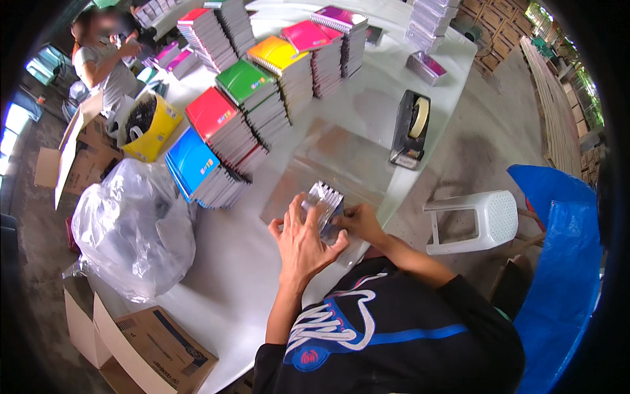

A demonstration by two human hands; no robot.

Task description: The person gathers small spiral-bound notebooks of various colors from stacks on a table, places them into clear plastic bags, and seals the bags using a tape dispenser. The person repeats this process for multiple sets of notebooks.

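My left hand (pixel 303 238) presses flat, fingers spread, against a small stack of spiral notebooks (pixel 325 205) wrapped in clear plastic film, held on edge above the white table (pixel 230 276). My right hand (pixel 357 220) grips the same bundle from the right side. A sheet of clear film (pixel 328 161) lies on the table just beyond the bundle. Behind it stand tilted stacks of notebooks with blue (pixel 191 161), red (pixel 211 111), green (pixel 244 80), yellow (pixel 277 54) and pink (pixel 305 34) covers.
A black tape dispenser (pixel 410 128) sits near the table's right edge. A white plastic stool (pixel 476 220) and blue tarp (pixel 561 262) are at right. A clear bag (pixel 131 226) and cardboard boxes (pixel 154 351) are at left. Another person (pixel 105 52) works far left.
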